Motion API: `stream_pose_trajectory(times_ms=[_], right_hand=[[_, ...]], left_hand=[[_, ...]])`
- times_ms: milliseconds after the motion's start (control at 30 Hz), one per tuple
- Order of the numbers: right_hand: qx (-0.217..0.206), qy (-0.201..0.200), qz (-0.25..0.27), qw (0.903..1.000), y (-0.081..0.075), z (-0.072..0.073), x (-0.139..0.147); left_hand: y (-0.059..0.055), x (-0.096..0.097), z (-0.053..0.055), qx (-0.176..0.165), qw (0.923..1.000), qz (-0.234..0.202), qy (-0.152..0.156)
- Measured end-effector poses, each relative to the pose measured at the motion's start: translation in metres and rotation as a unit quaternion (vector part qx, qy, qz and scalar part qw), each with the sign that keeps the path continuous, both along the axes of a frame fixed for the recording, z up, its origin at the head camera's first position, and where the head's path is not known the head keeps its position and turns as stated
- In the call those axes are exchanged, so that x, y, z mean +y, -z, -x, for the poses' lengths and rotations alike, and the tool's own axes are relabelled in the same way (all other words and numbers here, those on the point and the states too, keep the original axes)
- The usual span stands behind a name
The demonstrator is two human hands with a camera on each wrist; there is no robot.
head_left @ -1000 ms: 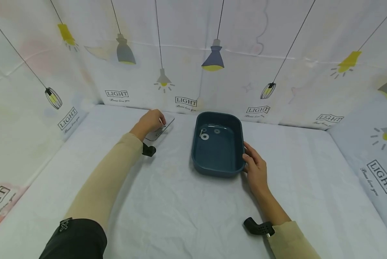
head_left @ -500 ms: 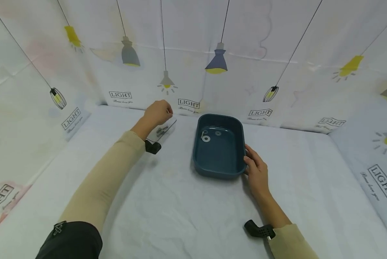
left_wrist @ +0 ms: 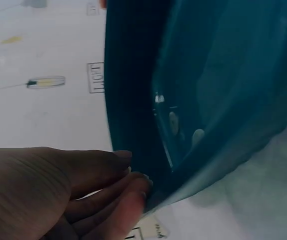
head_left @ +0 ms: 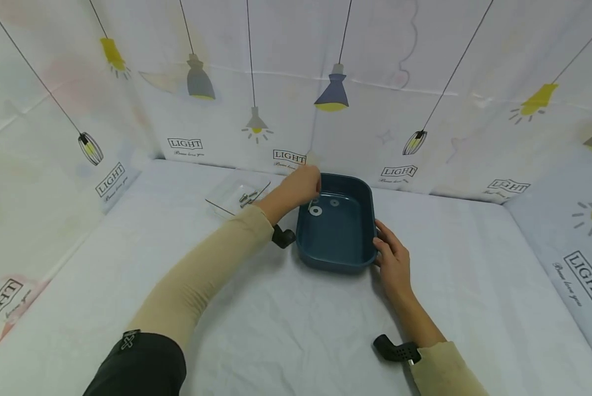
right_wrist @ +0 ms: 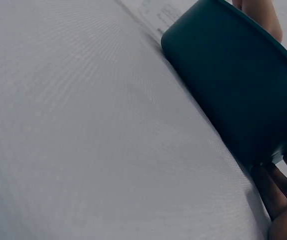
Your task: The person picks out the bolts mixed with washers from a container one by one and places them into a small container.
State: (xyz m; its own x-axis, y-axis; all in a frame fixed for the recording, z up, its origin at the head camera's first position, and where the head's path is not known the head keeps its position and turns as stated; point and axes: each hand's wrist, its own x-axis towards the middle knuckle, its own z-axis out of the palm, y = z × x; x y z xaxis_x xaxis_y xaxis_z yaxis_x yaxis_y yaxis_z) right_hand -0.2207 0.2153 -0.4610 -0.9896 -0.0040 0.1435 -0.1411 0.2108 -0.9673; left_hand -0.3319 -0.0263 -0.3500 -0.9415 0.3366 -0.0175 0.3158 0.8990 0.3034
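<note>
A dark blue box [head_left: 337, 236] with rounded corners stands at the middle of the table. Inside it are a pale washer [head_left: 315, 210], a duller washer [head_left: 334, 202] and a thin pin-like piece [head_left: 310, 205]. My left hand [head_left: 299, 186] is over its far left corner, fingertips bunched. A small pale piece barely shows between those fingertips in the left wrist view; its kind is hidden. On the near right side, my right hand [head_left: 392, 261] grips the box, thumb at the rim and fingers against the outer wall.
Left of the box lies a clear plastic container [head_left: 226, 191] with several small metal screws [head_left: 248, 198] in it; my left forearm partly covers it. White cloth [head_left: 286, 330] spreads over the table. Behind hangs a lamp-printed curtain [head_left: 286, 66].
My left hand first lifted from the clear container, then moved right to the blue box, uncovering the metal pieces in the container. My right hand has kept its grip on the box.
</note>
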Motion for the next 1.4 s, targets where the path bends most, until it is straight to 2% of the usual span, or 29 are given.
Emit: stream_pose_trajectory(times_ms=[133,333,633,800,933,1033,1200,1400], right_hand=[[0.0,-0.001,0.001,1.0,0.001,0.0,0.001],[0.009,-0.006,0.009,0.9999,0.001,0.001,0.001],[0.015,-0.011,0.006,0.9998,0.001,0.002,0.0],[0.024,-0.014,-0.001,0.9996,0.0,0.005,-0.001],[0.028,-0.013,-0.003,0.9995,0.0,0.005,0.001],[0.027,-0.011,-0.002,0.9996,0.0,0.005,0.003],[0.021,-0.009,0.0,0.9997,0.002,0.003,0.005],[0.021,-0.009,0.003,0.9997,0.004,0.003,0.006]], left_hand=[[0.01,0.013,0.009,-0.004,0.9993,0.032,-0.017],[0.012,0.027,0.015,-0.025,0.9956,0.085,-0.03],[0.015,0.038,0.014,-0.064,0.9873,0.137,-0.046],[0.015,0.037,0.015,-0.054,0.9851,0.156,-0.049],[0.018,0.038,0.019,-0.048,0.9854,0.159,-0.036],[0.021,0.038,0.02,-0.052,0.9877,0.147,-0.013],[0.027,0.037,0.02,-0.077,0.9909,0.105,0.036],[0.029,0.036,0.022,-0.115,0.9894,0.061,0.065]])
